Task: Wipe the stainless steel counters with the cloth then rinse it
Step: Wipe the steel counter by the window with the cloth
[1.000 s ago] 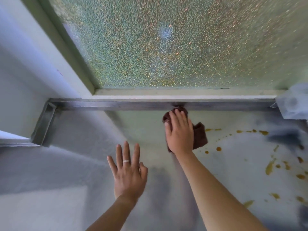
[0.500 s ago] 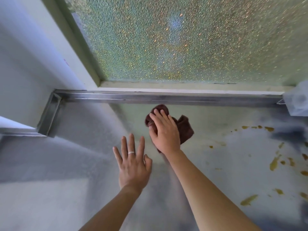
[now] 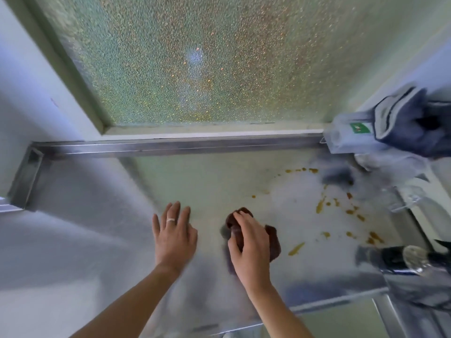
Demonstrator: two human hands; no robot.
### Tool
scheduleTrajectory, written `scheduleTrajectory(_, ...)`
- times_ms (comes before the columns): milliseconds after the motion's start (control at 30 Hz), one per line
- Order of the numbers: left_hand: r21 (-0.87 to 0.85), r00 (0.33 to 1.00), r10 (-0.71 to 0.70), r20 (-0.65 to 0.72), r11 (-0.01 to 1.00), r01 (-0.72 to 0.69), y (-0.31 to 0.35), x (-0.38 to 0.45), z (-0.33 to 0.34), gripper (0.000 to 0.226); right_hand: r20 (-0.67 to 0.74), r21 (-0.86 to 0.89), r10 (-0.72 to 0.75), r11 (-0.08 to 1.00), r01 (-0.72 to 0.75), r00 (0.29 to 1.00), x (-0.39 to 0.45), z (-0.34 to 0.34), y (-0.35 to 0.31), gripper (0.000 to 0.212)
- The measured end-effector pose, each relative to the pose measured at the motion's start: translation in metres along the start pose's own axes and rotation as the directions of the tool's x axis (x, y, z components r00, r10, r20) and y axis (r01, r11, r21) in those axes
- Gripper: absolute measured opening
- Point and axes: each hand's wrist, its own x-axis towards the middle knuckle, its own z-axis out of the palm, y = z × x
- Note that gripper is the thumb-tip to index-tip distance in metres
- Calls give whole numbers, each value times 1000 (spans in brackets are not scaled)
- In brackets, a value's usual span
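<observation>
While bunched under the right hand (image 3: 251, 245), the cloth (image 3: 272, 242) looks dark maroon.

frosted window (image 3: 195, 59) behind back ledge | blue-grey cloth (image 3: 412, 123) and clear bag with green label (image 3: 346, 139) far right | glass jar (image 3: 415, 261) near right edge

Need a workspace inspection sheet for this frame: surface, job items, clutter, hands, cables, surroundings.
Surface: stainless counter, orange-brown spills on its right part.
Job's things: dark red cloth, bunched on the counter under the right hand.
Clutter: blue-grey fabric and clear plastic packaging at back right; dark item with a shiny top at right edge, unclear what.
Hands: left hand flat on the counter, ring on; right hand grips the cloth.
Cables: nothing seen.
Surroundings: textured glass window behind; metal upstand along the back.
</observation>
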Motion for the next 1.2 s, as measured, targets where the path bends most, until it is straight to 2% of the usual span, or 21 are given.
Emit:
scheduleTrajectory(67, 3, 997, 71, 29, 997, -71, 21, -13, 10, 56, 93, -183, -45, 981, 61, 995, -29, 4, 17, 45)
scheduleTrajectory(133, 40, 996, 61, 65, 997, -64, 38, -20, 24, 58, 205, -239, -74, 963, 123, 976, -48, 9, 31, 51)
scheduleTrajectory(267, 71, 995, -76, 68, 995, 72, 58, -18, 39, 58, 294, -265, -103, 946, 185, 950, -28, 13, 45, 53)
scheduleTrajectory(433, 193, 996, -57, 62, 980, 44, 62, -16, 47, 63, 348, -259, -132, 938, 231, 928, 39, 30, 65, 51)
scheduleTrajectory(667, 177, 998, -52, 28, 983, 46, 65, -15, 46, 65, 422, -211, -138, 946, 245, 896, 154, 57, 88, 50)
scheduleTrajectory(833, 138, 999, -45, -11, 989, 46, 64, -15, 49, 64, 501, -216, -45, 960, 175, 864, 207, 64, 90, 50)
scheduleTrajectory(967, 131, 999, -36, -6, 991, 37, 64, -17, 46, 65, 492, -181, -78, 965, 190, 867, 168, 51, 83, 47)
scheduleTrajectory(1067, 130, 1000, -28, -7, 991, 28, 65, -19, 45, 66, 414, -163, -122, 965, 205, 902, 94, 28, 78, 45)
scheduleTrajectory(1200, 152, 998, -48, 37, 987, 41, 71, -25, 46, 65, 419, -190, -109, 960, 205, 901, -11, -13, 71, 48)
